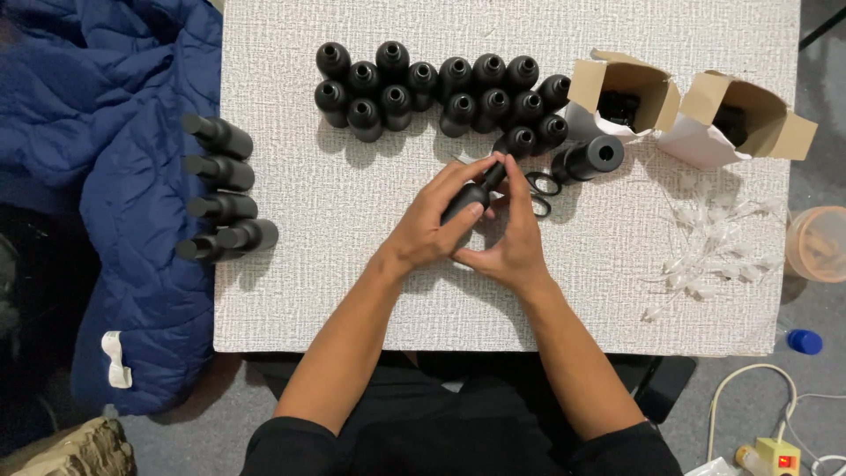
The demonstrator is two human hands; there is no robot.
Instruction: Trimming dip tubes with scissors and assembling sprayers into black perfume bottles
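Observation:
My left hand [429,225] and my right hand [514,238] meet over the middle of the white textured table [300,291]. Together they hold one small black bottle [470,196], tilted with its neck pointing up and to the right. The left hand's fingers wrap the bottle's body; the right hand's fingers reach up along its neck. Just beyond the hands stands a cluster of several upright black bottles [441,92]. Black-handled scissors [543,187] lie right beside my right hand.
Several black bottles [222,207] lie on their sides at the table's left edge. One bottle [589,159] lies near two open cardboard boxes [630,95] [745,119]. Clear plastic droppers [718,242] are scattered at right. A blue jacket [132,176] lies to the left.

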